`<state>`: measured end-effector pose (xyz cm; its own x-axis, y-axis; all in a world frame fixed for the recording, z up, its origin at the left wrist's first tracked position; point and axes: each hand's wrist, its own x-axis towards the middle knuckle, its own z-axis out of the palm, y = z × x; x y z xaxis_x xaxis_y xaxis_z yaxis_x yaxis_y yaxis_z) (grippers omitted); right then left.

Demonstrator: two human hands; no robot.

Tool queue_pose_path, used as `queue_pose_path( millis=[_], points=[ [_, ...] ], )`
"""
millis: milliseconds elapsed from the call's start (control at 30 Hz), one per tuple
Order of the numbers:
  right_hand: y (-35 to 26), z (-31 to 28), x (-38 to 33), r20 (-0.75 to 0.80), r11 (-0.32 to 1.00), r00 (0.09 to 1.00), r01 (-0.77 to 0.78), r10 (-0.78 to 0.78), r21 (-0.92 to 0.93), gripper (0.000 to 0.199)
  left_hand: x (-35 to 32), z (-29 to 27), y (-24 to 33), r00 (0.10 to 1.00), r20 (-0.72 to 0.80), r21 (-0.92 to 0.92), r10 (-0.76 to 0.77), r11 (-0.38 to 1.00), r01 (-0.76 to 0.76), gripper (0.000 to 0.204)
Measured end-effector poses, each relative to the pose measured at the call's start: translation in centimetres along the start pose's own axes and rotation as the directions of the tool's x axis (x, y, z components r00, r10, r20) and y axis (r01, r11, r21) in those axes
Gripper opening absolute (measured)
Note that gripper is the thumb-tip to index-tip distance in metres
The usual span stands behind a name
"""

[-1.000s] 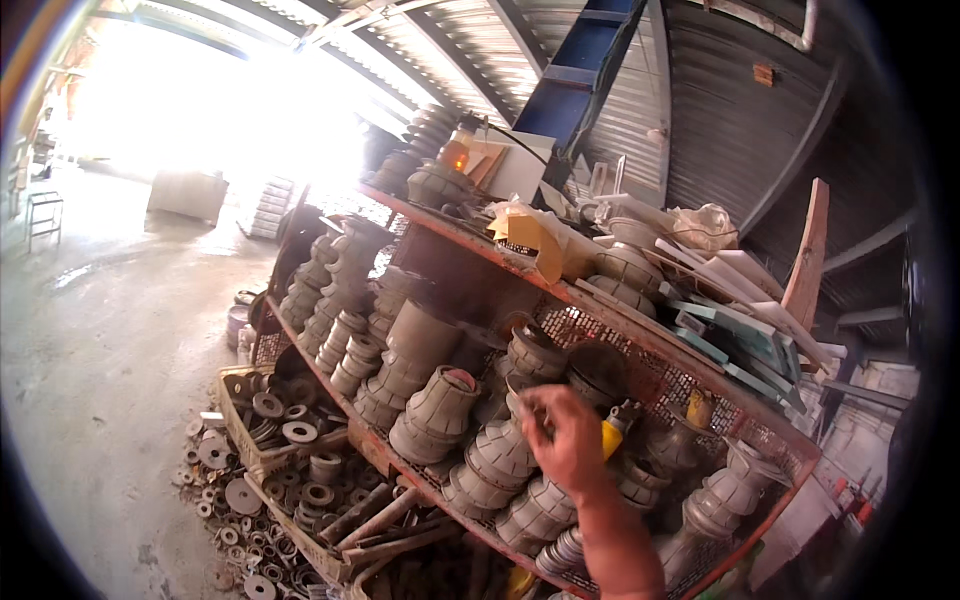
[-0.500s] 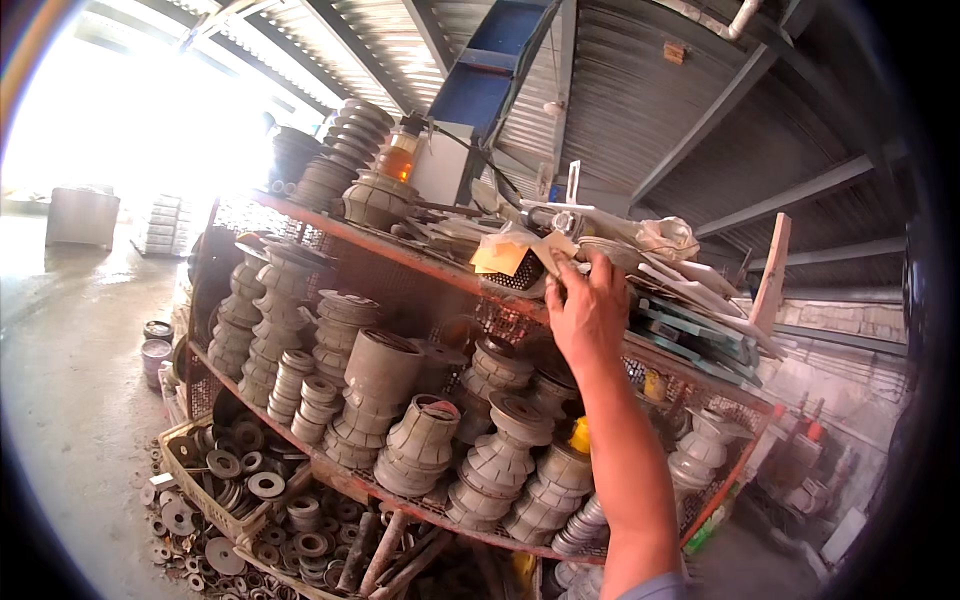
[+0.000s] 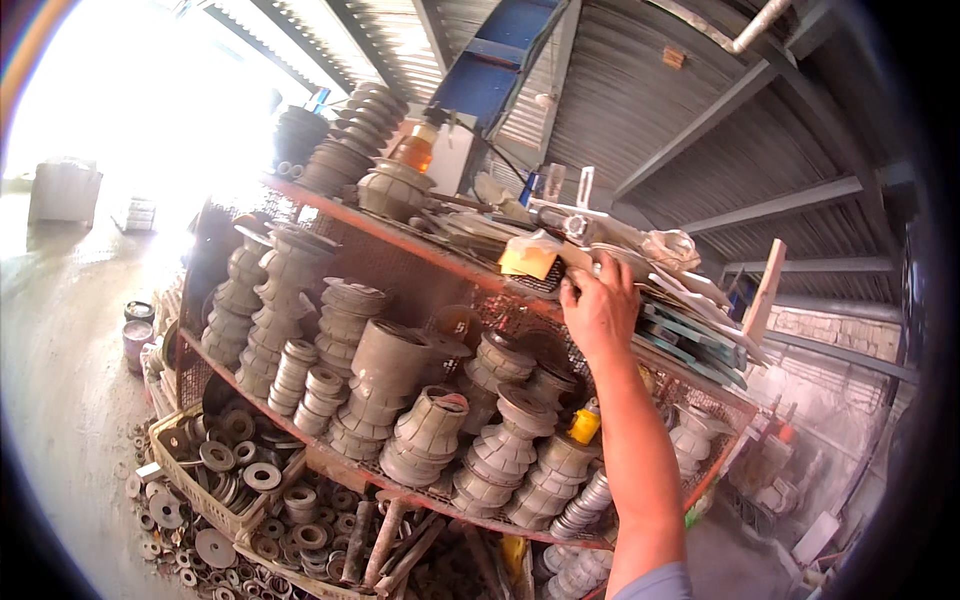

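My right hand (image 3: 603, 303) reaches up to the top level of a rusty red rack. Its fingers are bent and closed on the edge of a thin tan sheet (image 3: 574, 256), whose far end they partly hide. Just left of the hand, yellow-orange sheets (image 3: 529, 257) lie over a small dark basket (image 3: 533, 283) with holes in its side. Behind the fingertips is a metal fitting (image 3: 576, 228) among flat scraps. My left hand is not in view.
Stacked grey ribbed wheels (image 3: 492, 457) fill the shelf below my arm, with a yellow-capped container (image 3: 585, 422) among them. An amber bottle (image 3: 414, 150) stands on top at left. A wooden post (image 3: 766, 290) juts up at right. A crate (image 3: 235, 520) holds loose rings.
The view has shifted slightly, moving the rack top rightward in the picture. My right hand stays by the basket, its fingers more curled. The tan sheet that stuck up now shows lower and flatter.
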<state>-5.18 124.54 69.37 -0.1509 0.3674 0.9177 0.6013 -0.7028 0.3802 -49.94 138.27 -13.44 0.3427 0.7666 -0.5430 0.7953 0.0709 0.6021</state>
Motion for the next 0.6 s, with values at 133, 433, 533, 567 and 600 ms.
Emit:
queue_pose_path(
  millis=[133,433,533,567,600],
  points=[
    [0.1,1.7,0.1,0.012,0.99,0.995,-0.097,0.096,0.105,0.031,-0.9,0.1,-1.5,1.0,0.005,-0.018,-0.028,0.999,0.028,0.04],
    [-1.5,1.8,0.4,-0.144,0.993,0.983,0.115,-0.117,-0.024,0.018,-2.2,0.2,-3.8,0.997,0.012,-0.064,-0.077,0.995,0.078,0.04],
    [-1.2,1.8,0.2,-0.181,0.981,0.964,0.194,-0.195,-0.023,0.017,-2.2,-0.1,-4.3,0.996,0.011,-0.069,-0.089,0.994,0.089,0.04],
    [-1.1,1.8,0.3,-0.197,0.974,0.954,0.227,-0.227,-0.024,0.017,-2.2,-0.2,-4.5,0.996,0.011,-0.068,-0.089,0.994,0.09,0.04],
    [-0.9,1.8,0.3,-0.213,0.966,0.942,0.259,-0.258,-0.025,0.017,-2.2,-0.3,-4.6,0.996,0.011,-0.071,-0.094,0.993,0.094,0.04]
  ],
)
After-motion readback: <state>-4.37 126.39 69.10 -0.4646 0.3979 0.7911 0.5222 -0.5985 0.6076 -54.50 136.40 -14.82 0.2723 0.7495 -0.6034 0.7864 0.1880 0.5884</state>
